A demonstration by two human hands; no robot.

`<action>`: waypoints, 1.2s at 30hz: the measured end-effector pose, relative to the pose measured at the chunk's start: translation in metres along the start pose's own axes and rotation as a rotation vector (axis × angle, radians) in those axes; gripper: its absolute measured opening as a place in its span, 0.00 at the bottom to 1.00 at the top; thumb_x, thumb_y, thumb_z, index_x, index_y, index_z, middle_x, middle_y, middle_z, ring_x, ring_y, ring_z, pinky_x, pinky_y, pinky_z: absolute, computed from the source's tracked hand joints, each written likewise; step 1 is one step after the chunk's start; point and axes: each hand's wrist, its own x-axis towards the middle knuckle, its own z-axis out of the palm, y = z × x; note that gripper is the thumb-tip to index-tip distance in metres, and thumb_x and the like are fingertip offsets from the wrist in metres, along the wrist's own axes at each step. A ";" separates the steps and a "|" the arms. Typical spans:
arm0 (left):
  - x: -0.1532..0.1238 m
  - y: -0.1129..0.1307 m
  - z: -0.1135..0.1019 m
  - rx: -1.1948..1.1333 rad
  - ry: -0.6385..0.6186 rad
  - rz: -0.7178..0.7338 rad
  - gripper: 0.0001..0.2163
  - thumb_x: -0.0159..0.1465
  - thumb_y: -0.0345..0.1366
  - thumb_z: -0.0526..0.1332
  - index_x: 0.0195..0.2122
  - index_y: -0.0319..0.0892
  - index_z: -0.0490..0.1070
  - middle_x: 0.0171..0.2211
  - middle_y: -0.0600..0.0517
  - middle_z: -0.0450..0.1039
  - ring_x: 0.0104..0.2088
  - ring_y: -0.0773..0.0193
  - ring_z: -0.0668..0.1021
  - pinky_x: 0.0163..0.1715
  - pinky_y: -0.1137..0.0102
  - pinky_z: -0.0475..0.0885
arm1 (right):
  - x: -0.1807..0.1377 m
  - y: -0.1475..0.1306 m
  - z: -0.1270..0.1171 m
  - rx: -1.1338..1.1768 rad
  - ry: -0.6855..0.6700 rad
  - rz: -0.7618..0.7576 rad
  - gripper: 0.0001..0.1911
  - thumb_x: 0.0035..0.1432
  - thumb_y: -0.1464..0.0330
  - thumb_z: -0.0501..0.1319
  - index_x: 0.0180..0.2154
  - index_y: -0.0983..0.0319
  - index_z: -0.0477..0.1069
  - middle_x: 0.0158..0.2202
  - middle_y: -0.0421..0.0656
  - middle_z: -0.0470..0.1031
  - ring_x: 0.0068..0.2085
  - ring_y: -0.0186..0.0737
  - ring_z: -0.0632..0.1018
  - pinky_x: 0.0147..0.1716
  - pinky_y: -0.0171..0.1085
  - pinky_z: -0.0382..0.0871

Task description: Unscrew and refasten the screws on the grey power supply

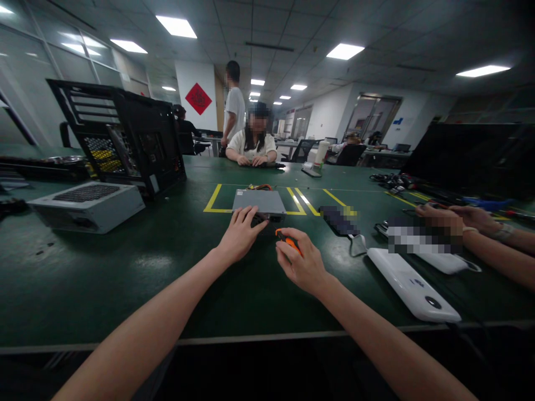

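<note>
Left hand [241, 232] steadies flat metal box [259, 203] — right hand [301, 263] grips orange-handled tool [288, 241].

Left hand [240, 234] fingers rest on grey box [259, 202]; right hand [301, 263] grips orange tool [288, 241] just beside it on green table [125, 267].

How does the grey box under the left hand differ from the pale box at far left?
The grey box is darker; the pale box is lighter, with a dark vent grille on top. The grey box lies inside the yellow marking, the left hand on its near edge; the pale box lies outside it, untouched. Coloured wires show behind the grey box only. Both lie flat on the green table.
</note>
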 end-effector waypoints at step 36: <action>0.000 0.001 -0.002 0.019 -0.009 -0.006 0.20 0.61 0.29 0.54 0.55 0.50 0.63 0.59 0.43 0.53 0.59 0.50 0.56 0.55 0.51 0.55 | 0.000 0.001 0.005 0.042 0.040 0.039 0.25 0.54 0.79 0.54 0.52 0.58 0.53 0.48 0.50 0.60 0.49 0.43 0.68 0.41 0.42 0.73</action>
